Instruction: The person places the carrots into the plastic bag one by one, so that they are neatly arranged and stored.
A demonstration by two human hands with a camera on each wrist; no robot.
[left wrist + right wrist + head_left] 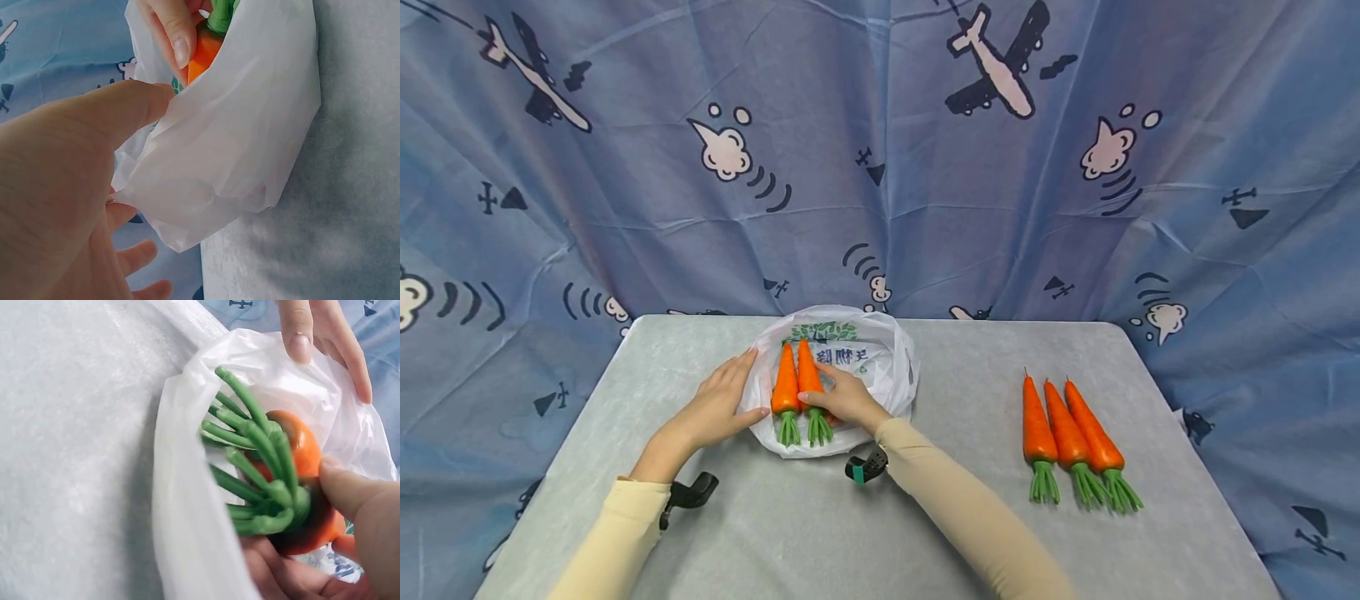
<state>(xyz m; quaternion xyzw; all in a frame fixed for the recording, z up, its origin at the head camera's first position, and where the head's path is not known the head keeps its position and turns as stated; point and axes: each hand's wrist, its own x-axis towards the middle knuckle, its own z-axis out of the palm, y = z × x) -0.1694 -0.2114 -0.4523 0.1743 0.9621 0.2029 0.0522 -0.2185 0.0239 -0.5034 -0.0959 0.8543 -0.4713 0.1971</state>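
A white plastic bag [891,354] with green print lies opened out on the table. Two orange carrots with green stems lie side by side within its rim. My right hand [844,398] grips the right-hand carrot [808,375], thumb on top and fingers around its side, as the right wrist view shows. Beside it is the other carrot [786,383]. My left hand [718,400] is at the bag's left edge, fingers extended and thumb against the plastic. In the left wrist view the bag's white side [212,150] hides most of the carrots.
Three more carrots [1071,442] lie together on the right of the grey table [955,500], stems toward me. Behind the table's far edge hangs a blue curtain [820,125] printed with airplanes. Each wrist carries a small black camera [692,492].
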